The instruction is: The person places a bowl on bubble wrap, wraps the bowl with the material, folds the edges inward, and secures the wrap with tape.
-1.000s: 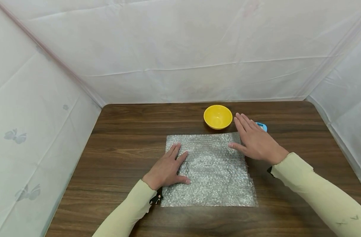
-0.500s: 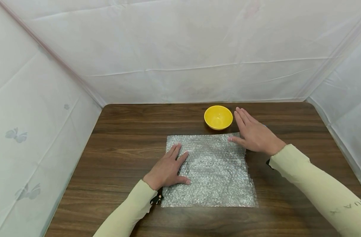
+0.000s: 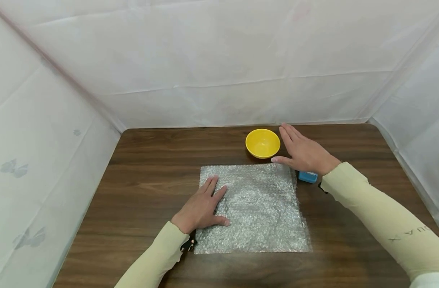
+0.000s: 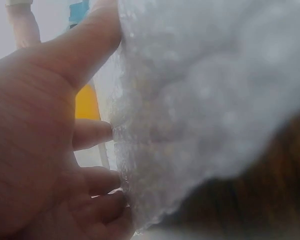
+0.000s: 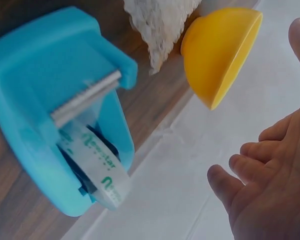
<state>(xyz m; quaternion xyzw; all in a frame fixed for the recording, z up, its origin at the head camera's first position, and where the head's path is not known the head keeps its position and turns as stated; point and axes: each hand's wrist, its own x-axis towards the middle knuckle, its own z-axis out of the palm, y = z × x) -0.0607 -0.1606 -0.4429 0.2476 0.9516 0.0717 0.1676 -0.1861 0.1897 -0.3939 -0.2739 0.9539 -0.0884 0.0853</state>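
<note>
A sheet of bubble wrap (image 3: 260, 208) lies flat on the brown table. On its left part rests my left hand (image 3: 201, 208), fingers spread; in the left wrist view the fingertips of that hand (image 4: 35, 135) touch the bubble wrap (image 4: 185, 105). Just beyond the sheet stands a yellow bowl (image 3: 263, 143), upright. My right hand (image 3: 305, 154) is held beside the bowl's right side, fingers straight and holding nothing. Under its wrist, partly hidden, sits a blue tape dispenser (image 3: 307, 177). The right wrist view shows this dispenser (image 5: 55, 60) with a printed roll of tape (image 5: 102, 167) in it.
White sheeting (image 3: 219, 88) hangs behind the table (image 3: 151, 160) and along both sides. The table's back edge runs close behind the bowl. Dark wristbands show under both sleeves.
My right hand has moved away from me and a little left, over the tape dispenser, whose near end now shows. My left hand, the bubble wrap and the bowl have stayed put.
</note>
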